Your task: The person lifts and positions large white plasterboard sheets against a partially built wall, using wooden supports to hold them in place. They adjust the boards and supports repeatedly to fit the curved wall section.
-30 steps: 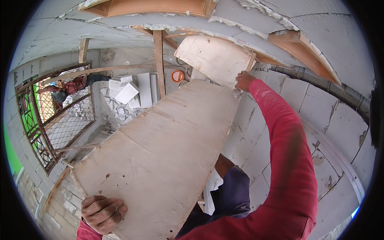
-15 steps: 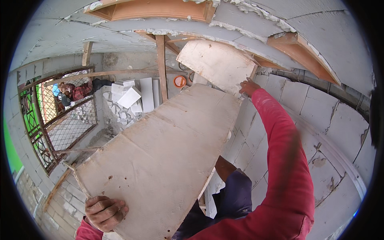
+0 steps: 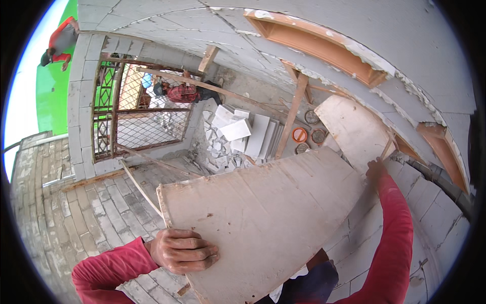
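A long off-white board (image 3: 263,213), stained and pitted with small holes, slants across the middle in front of me. My left hand (image 3: 185,251) is closed over its near left edge, fingers bent on top. Past its far right end lies a smaller pale board (image 3: 354,129). My right hand (image 3: 375,169) reaches out to the lower right edge of that board, beside a thin wooden strip (image 3: 389,147). Its fingers look bent onto the edge, though they are dark and partly blurred. How the two boards meet is partly hidden.
Below lies a heap of white blocks and broken pieces (image 3: 235,129), with an orange bucket (image 3: 299,135) nearby. A wooden post (image 3: 292,114) stands behind the board. A person (image 3: 182,92) is near the metal grille (image 3: 152,124); another person (image 3: 61,41) is farther left.
My view has swung left, so the boards and both hands appear farther right. A second person has come into view. My hands keep their places at the boards' edges.
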A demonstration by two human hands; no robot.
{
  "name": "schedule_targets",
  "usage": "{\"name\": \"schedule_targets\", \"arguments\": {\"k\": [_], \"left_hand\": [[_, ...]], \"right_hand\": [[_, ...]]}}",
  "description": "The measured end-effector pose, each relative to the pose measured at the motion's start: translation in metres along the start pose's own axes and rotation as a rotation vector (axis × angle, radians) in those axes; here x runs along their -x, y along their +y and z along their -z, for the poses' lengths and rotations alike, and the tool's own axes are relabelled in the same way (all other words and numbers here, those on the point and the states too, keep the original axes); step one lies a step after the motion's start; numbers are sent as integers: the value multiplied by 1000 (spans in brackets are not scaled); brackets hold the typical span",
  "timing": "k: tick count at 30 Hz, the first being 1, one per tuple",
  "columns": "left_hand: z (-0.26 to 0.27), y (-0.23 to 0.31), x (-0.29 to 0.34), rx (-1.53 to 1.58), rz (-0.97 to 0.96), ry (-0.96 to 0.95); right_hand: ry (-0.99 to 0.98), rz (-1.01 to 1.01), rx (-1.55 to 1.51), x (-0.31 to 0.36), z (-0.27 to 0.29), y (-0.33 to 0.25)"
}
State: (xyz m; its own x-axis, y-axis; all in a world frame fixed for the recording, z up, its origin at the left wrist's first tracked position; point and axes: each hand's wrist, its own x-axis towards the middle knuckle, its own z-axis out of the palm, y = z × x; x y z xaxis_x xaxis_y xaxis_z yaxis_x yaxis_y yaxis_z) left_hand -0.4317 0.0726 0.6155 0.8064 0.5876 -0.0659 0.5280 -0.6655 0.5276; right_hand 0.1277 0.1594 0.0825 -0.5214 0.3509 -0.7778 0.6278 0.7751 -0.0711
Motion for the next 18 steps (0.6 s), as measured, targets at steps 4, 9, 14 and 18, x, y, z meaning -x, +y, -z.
{"name": "schedule_targets", "arguments": {"k": [4,9,14,18], "left_hand": [[3,-3,7,-23,23,35],[5,2,15,7,10,-5],[-9,14,1,-2,-45,101],[-9,17,-9,24,-15,165]], "right_hand": [[-84,68,274,-4,17,-30],[-51,99,194,22,15,2],[-272,250,468,-11,68,-56],[56,16,212,-22,169,-91]]}}
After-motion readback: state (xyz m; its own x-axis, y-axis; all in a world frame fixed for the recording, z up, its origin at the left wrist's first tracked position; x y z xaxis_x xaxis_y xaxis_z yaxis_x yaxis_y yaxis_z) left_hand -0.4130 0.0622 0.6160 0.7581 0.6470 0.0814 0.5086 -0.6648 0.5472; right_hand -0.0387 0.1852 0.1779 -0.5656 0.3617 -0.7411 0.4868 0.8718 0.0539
